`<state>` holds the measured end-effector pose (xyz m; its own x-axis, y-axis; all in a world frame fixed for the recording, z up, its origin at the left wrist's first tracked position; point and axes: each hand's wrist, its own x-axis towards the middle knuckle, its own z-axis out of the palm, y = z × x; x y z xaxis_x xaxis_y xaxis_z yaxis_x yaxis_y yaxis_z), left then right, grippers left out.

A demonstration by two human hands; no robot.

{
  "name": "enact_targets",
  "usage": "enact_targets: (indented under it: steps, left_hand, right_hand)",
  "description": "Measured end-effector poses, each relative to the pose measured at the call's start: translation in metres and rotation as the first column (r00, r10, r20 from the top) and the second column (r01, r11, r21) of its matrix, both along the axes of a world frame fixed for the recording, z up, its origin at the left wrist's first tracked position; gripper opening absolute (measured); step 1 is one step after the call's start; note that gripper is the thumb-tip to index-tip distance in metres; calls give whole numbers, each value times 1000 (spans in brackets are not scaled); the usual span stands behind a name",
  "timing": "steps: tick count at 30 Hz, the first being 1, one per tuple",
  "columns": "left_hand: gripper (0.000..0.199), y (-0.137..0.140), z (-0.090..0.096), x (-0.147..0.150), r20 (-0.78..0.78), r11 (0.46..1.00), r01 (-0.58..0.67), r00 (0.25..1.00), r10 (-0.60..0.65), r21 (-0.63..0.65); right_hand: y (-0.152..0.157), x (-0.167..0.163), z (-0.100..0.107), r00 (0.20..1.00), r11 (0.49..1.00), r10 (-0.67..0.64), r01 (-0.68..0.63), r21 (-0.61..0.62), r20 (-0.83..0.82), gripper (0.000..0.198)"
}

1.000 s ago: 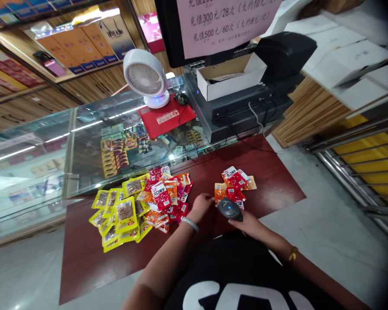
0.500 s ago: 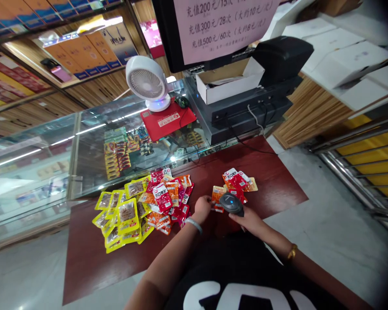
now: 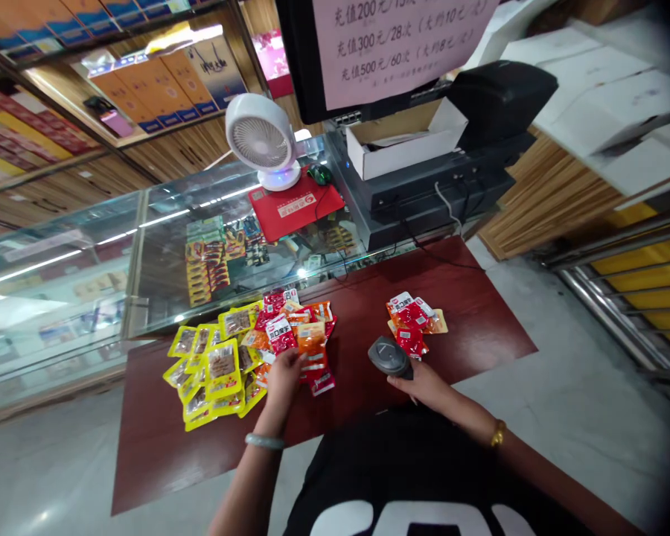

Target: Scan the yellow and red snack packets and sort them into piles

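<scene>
Left hand [image 3: 284,376] moved onto snack pile [image 3: 251,350], fingers spread, right hand [image 3: 418,383] still gripping scanner [image 3: 389,356]

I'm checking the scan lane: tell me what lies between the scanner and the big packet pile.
In the head view, only bare red table lies between the scanner and the big packet pile.

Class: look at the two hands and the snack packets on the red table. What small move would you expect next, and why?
Probably the left hand lifts an orange packet from the big pile toward the scanner in the right hand; the fingers already rest on it.
</scene>
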<state>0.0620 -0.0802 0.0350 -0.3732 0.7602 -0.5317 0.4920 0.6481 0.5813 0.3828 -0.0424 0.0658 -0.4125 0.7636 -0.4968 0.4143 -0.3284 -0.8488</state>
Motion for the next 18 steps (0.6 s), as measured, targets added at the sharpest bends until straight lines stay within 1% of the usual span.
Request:
enact_targets:
  steps: [1,2,3,4,5,6,7,8,9,10,11,12,13,15,16,18]
  left_hand:
    - [23,-3,7,-14,-73,1000,-5,997,4,-3]
    - [24,-4,12,-24,-178,1000,-3,984,4,11]
    - [27,-4,16,-30,-299,999,-2,954,13,39]
    - [32,-2,18,-32,-420,997,6,907,28,81]
    - [38,3,19,-29,-517,991,27,855,43,128]
    - [43,9,17,-21,-577,983,63,816,48,171]
    - [44,17,14,-9,-591,974,110,806,30,200]
    - [42,27,10,7,-560,963,166,828,-19,213]
    - [37,37,5,26,-494,948,232,864,-99,217]
    - [30,48,-1,48,-396,935,288,899,-188,209]
    - [25,57,-7,71,-281,920,345,916,-286,186]
    - [22,66,-12,94,-179,905,396,912,-368,154]
    - [22,74,-17,116,-105,883,455,890,-445,119]
    - [27,84,-23,154,-18,831,556,831,-555,13]
    - [30,86,-25,168,-12,810,585,810,-586,-40]
    - [36,89,-27,190,-62,785,607,785,-616,-121]
  right_hand:
    - [-1,2,0,1000,1000,-11,11,-8,8,46]
    - [-1,4,1,999,1000,-25,26,-18,21,46]
    - [-1,6,2,999,999,-39,40,-31,34,44]
    - [-1,9,3,998,997,-51,53,-48,45,43]
    - [-1,12,3,997,996,-62,65,-65,54,42]
    - [-2,15,4,996,994,-72,77,-77,59,42]
    - [-2,18,4,994,992,-85,90,-86,63,42]
    - [-2,22,4,993,990,-98,104,-92,67,42]
    - [-2,25,4,991,988,-112,118,-97,71,43]
    - [-3,29,4,989,986,-126,134,-100,76,43]
    - [-3,32,3,987,984,-141,149,-103,81,44]
    - [-4,36,3,984,981,-153,162,-104,87,45]
    - [-5,40,2,982,980,-165,174,-101,92,46]
    - [-8,48,0,977,977,-186,195,-88,100,49]
    - [-10,53,-2,975,975,-196,205,-84,101,50]
    - [-14,61,-5,973,971,-207,218,-102,107,52]
